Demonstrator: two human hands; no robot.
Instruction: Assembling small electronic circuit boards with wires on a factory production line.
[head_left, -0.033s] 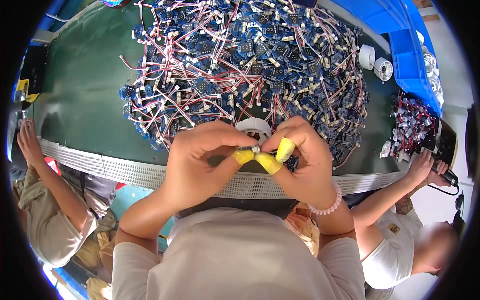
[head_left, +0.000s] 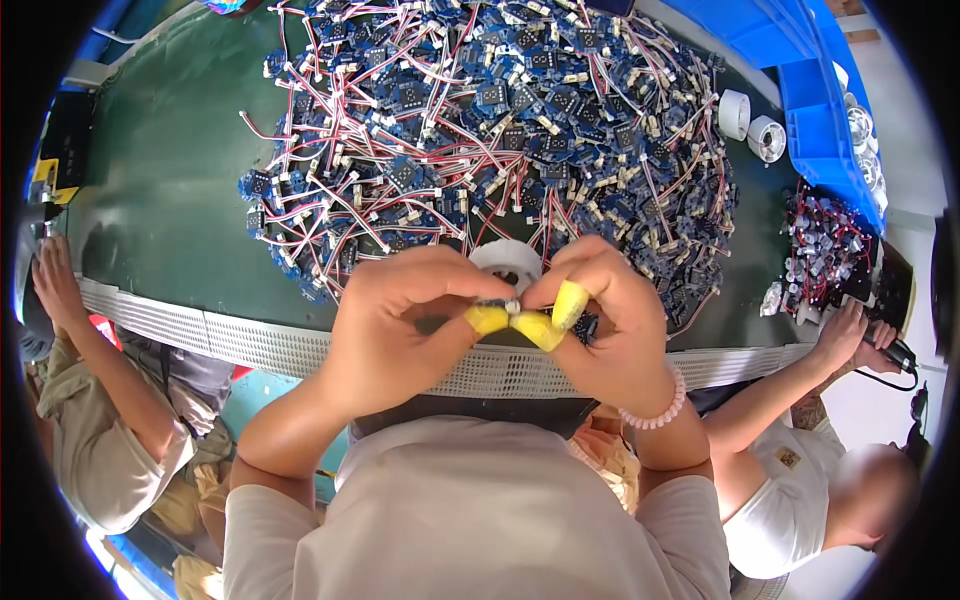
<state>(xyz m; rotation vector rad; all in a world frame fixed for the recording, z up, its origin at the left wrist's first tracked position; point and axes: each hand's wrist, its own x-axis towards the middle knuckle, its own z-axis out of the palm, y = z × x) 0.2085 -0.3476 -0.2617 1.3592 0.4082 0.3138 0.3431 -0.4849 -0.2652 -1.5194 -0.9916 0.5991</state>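
Small dark part with a pale end (head_left: 512, 305): sits pinched between both grips, near the front edge of the dark green bench (head_left: 170, 180). Left grip (head_left: 392, 330) closed on the dark side, thumb in a yellow finger cover (head_left: 486, 320) below, bare forefinger above. Right grip (head_left: 620, 335) almost fully closed, bare forefinger and yellow-covered thumb (head_left: 537, 330) meeting around the pale end; pink coiled bracelet (head_left: 655, 412) at the wrist. Just beyond the grips, partly hidden by fingers: round white housing (head_left: 505, 256). Farther beyond, spreading wide to either side: heap of blue circuit boards with red and white wires (head_left: 500, 120). Beyond and right of the grips: two white plastic rings (head_left: 766, 139), blue plastic bins (head_left: 812, 115). Well right: co-worker's hand (head_left: 842, 334), near a corded black tool (head_left: 903, 355).
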